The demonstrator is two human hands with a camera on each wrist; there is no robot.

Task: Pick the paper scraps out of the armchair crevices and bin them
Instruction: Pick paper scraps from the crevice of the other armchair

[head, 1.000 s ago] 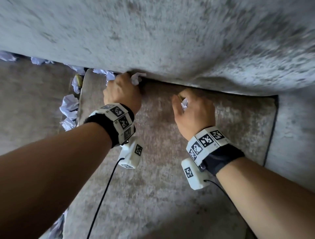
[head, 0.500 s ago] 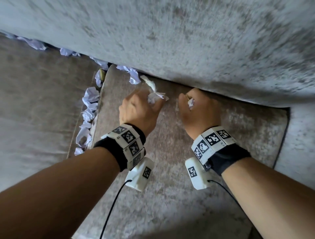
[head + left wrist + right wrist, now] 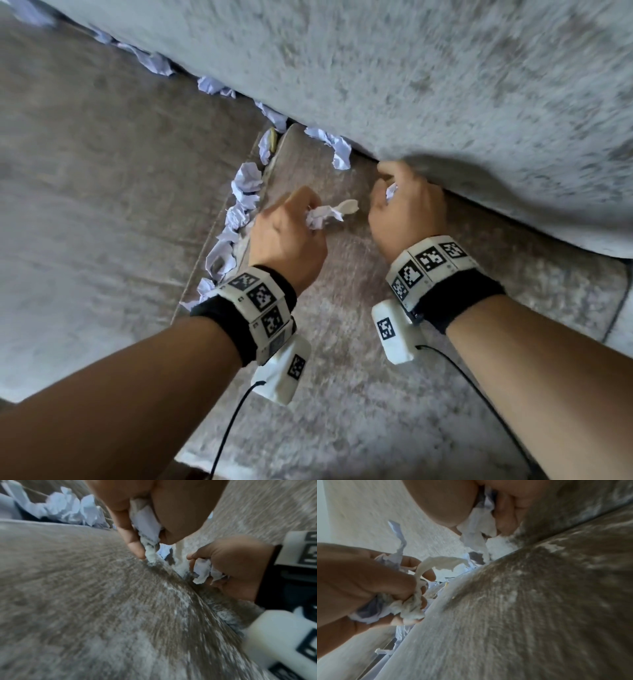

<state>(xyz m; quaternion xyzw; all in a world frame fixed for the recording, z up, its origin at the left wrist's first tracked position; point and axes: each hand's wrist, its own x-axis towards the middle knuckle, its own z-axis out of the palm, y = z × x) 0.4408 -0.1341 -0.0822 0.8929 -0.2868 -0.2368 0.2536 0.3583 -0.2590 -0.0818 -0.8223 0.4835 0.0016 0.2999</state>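
Observation:
My left hand [image 3: 294, 222] hovers over the grey seat cushion [image 3: 342, 394] and grips a crumpled white paper scrap [image 3: 325, 216]; the same hand [image 3: 145, 524] shows in the left wrist view with the scrap [image 3: 147, 524] between thumb and fingers. My right hand [image 3: 404, 205] sits at the back crevice under the backrest [image 3: 445, 85] and clutches another white scrap [image 3: 391, 190], seen again as a paper wad [image 3: 479, 524] in the right wrist view. More scraps [image 3: 239, 205] line the left side crevice, and one scrap [image 3: 334, 145] lies along the back crevice.
The left armrest [image 3: 85, 188] fills the left of the head view. Scraps [image 3: 154, 61] run along the crevice toward the top left. A small yellowish object [image 3: 273, 138] is wedged in the corner of the crevices. No bin is in view.
My left hand has pulled its scrap out of the back crevice and drawn back over the seat. The right hand keeps hold of its scrap and stays near the backrest.

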